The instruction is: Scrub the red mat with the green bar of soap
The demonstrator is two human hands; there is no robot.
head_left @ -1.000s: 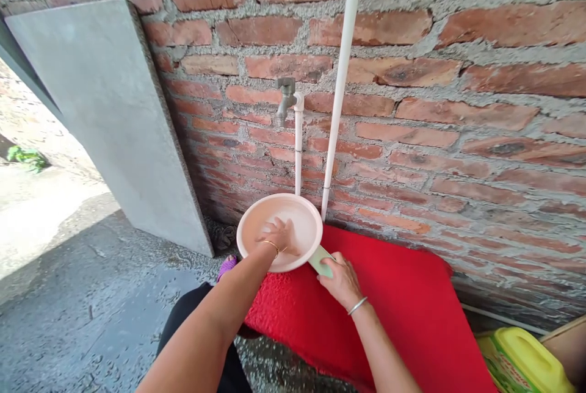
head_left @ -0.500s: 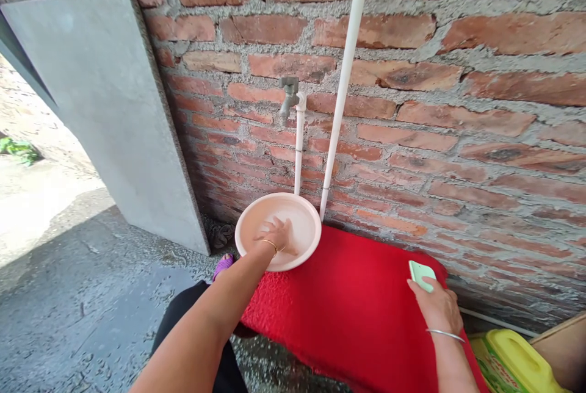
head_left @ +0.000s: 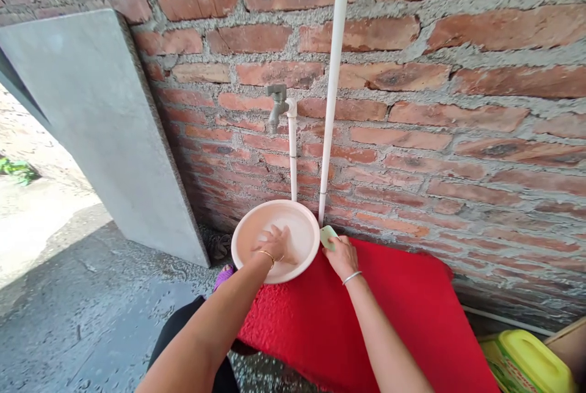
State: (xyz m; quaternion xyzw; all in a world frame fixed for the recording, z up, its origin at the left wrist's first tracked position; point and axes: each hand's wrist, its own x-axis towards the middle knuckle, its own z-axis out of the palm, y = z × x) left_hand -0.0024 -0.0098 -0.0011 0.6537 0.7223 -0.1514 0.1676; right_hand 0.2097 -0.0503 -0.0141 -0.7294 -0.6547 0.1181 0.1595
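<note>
Rough brick wall point(head_left: 485, 27) behind. Metal tap point(head_left: 276, 106) on short white pipe point(head_left: 293, 155), left of taller white pipe point(head_left: 333, 75) running up wall. Gray slab point(head_left: 101, 137) standing tilted at left. Wet floor point(head_left: 132, 307) below slab, sunlit patch point(head_left: 32, 222) beyond, green plant point(head_left: 18, 170) at far left edge. Yellow jug point(head_left: 526, 356), lower right corner.

Peach basin point(head_left: 244, 245); plain red cloth point(head_left: 407, 301); pale green handheld object point(head_left: 326, 236).
</note>
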